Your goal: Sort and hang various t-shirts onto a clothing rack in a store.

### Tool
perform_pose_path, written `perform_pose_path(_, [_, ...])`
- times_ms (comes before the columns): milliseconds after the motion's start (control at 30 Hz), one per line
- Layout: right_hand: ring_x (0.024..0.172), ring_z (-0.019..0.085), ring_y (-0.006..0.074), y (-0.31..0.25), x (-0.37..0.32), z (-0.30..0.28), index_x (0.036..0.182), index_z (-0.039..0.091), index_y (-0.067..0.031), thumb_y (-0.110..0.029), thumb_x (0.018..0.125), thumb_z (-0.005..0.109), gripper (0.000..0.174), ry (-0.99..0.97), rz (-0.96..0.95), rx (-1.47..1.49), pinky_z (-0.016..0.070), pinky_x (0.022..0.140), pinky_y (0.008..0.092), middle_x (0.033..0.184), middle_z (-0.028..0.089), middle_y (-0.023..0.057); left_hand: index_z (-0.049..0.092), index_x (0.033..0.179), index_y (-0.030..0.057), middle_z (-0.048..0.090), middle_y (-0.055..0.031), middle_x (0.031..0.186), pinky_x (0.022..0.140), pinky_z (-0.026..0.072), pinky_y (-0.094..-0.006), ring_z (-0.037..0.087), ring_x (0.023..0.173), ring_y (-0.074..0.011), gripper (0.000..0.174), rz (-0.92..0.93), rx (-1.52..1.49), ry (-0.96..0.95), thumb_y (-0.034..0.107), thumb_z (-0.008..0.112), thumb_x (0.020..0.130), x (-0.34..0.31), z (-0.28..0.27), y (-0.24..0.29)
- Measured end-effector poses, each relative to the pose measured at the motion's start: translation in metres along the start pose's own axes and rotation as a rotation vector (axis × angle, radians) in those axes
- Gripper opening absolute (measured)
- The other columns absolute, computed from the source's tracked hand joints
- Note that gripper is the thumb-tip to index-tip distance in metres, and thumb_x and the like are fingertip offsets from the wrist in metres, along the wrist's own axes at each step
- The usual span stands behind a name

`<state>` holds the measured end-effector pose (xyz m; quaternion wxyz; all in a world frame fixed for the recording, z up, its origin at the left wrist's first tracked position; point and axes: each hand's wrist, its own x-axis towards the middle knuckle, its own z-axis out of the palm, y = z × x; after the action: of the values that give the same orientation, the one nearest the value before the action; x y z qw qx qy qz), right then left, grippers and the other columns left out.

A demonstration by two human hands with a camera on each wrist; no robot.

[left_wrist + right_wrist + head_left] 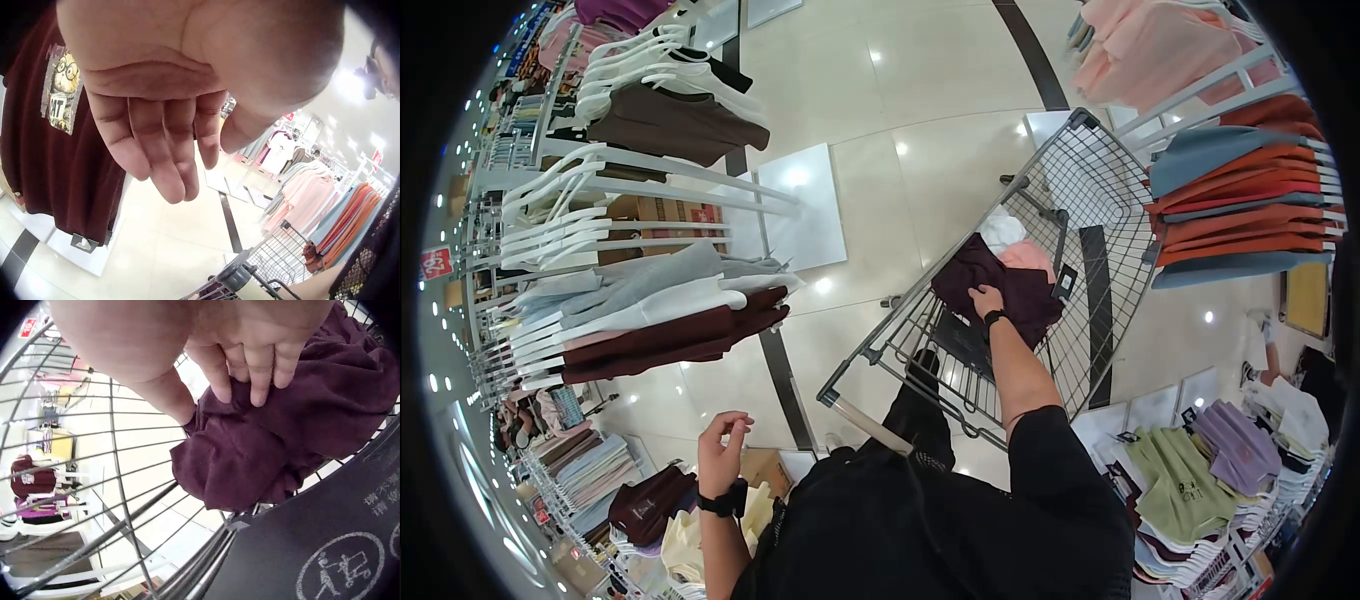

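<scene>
While the right hand [987,300] is stretched forward into the wire cart [1100,190], a dark plum garment [1028,298] is gripped by it. In the right wrist view the fingers [259,381] are seen bent down onto the cloth, with the thumb tucked into a fold at its near edge, so that a bunch of fabric is pinched between them. The garment lies straight ahead of the body and slightly to the right, inside the basket at the handle end, on top of the black plastic seat panel [337,544]. It is crumpled into a soft heap, so no clean long axis can be given. It spreads somewhat wider across the basket than along it.

The left hand [722,455] is held up at the left side, well apart from the cart. Nothing is held by it, and its fingers [165,156] hang loosely curled. The right hand is therefore by far the nearer to the garment.

The cloth appears matte and limp, like a soft knit, and is creased in deep, rounded folds. Behind it in the basket a pink piece [1028,257] and a white piece [1002,230] are tucked, touching it. The cart is built of thin, glossy metal wires in a grid, with a pale handle bar [868,425] nearest the body. A glossy tiled floor is seen beneath, and a maroon printed T-shirt [69,162] hangs near the left hand.
</scene>
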<state>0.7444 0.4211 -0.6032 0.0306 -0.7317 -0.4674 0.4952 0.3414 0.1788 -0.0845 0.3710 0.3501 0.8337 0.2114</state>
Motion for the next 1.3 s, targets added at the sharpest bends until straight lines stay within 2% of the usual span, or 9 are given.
perform_pose_path(133, [0.083,0.072,0.0241,0.004,-0.016,-0.014,0.117,0.068,0.0053,-0.024,0.081,0.086,0.049,0.252,-0.132,0.123,0.0583,0.081,0.0384,0.096,0.074,0.0153,0.069,0.114,-0.0017,0.077,-0.0087,0.101,0.087,0.0531,-0.0303,0.069,0.092,-0.0157,0.018,0.02,0.006,-0.041,0.011,0.061,0.104,0.001,0.0,-0.008])
perform_pose_path(267, [0.073,0.063,0.0154,-0.053,-0.091,-0.055,0.113,0.065,-0.0009,-0.017,0.09,0.081,0.033,-0.272,0.15,0.892,0.0469,0.052,0.0306,0.093,0.067,0.0052,0.068,0.115,-0.0023,0.076,-0.0093,0.101,0.087,0.0533,-0.0306,0.069,0.092,-0.0162,0.018,0.08,0.004,-0.07,0.008,0.062,0.102,-0.002,0.0,-0.012])
perform_pose_path(500, [0.082,0.06,0.0044,-0.243,-0.37,-0.108,0.119,0.072,0.0032,-0.014,0.098,0.073,0.027,-0.731,-0.483,0.582,0.0498,0.069,0.0243,0.098,0.07,-0.0038,0.064,0.128,-0.0012,0.075,-0.0113,0.108,0.089,0.0533,-0.0314,0.069,0.095,-0.017,0.029,0.257,-0.127,-0.05,0.008,0.064,0.1,-0.028,-0.01,-0.031])
perform_pose_path(600, [0.077,0.064,0.0078,-0.282,-0.464,-0.078,0.108,0.074,0.0002,-0.014,0.097,0.076,0.018,-0.871,-0.904,0.25,0.0521,0.071,0.0282,0.084,0.073,0.0061,0.06,0.134,-0.0016,0.074,-0.0124,0.114,0.091,0.0524,-0.0311,0.068,0.098,-0.0173,0.034,0.267,-0.47,-0.16,0.008,0.061,0.101,-0.051,-0.02,-0.047])
perform_pose_path(667, [0.076,0.065,0.0123,-0.308,-0.523,-0.045,0.109,0.072,0.003,-0.014,0.1,0.071,0.019,-1.142,-1.027,0.187,0.0531,0.072,0.0303,0.083,0.072,0.0093,0.054,0.141,-0.0049,0.067,-0.0132,0.131,0.101,0.0509,-0.0352,0.066,0.113,-0.0234,0.05,0.431,-0.442,-0.178,0.035,0.043,0.113,-0.065,-0.035,-0.078])
perform_pose_path(800, [0.076,0.071,0.0151,-0.316,-0.622,0.039,0.111,0.074,0.0009,-0.014,0.1,0.07,0.019,-1.322,-1.123,0.037,0.0548,0.074,0.0312,0.085,0.076,0.0095,0.052,0.142,-0.0056,0.061,-0.0167,0.138,0.104,0.0516,-0.0376,0.063,0.121,-0.0224,0.056,0.128,-1.342,-0.288,0.04,0.037,0.115,-0.105,-0.065,-0.134])
perform_pose_path(1067, [0.076,0.073,0.0234,-0.29,-0.719,0.148,0.11,0.076,-0.0071,-0.019,0.096,0.074,0.018,-1.042,-1.51,-0.326,0.0546,0.072,0.0336,0.087,0.077,0.01,0.067,0.116,-0.0037,0.07,-0.0057,0.112,0.095,0.0506,-0.0293,0.064,0.103,-0.0119,0.021,0.333,-1.115,-0.087,0.01,0.056,0.106,-0.187,-0.154,-0.215])
perform_pose_path(1133, [0.074,0.07,0.0189,-0.298,-0.725,0.148,0.097,0.077,-0.0063,-0.015,0.094,0.075,0.009,-1.019,-1.289,-0.236,0.0535,0.07,0.0323,0.082,0.073,0.0072,0.067,0.113,-0.0043,0.07,-0.005,0.109,0.089,0.0493,-0.0271,0.062,0.097,-0.0103,0.02,0.454,-1.163,-0.066,0.012,0.057,0.105,-0.2,-0.166,-0.255])
perform_pose_path(1300, [0.104,0.06,0.0252,-0.32,-0.729,0.173,0.134,0.052,-0.0048,-0.011,0.077,0.085,0.066,-0.364,-1.327,0.029,0.052,0.09,0.035,0.12,0.054,0.0115,0.055,0.088,0.0011,0.072,-0.0187,0.113,0.073,0.047,-0.0271,0.057,0.081,-0.0117,0.025,0.58,-1.113,-0.13,0.019,0.054,0.106,-0.261,-0.21,-0.258])
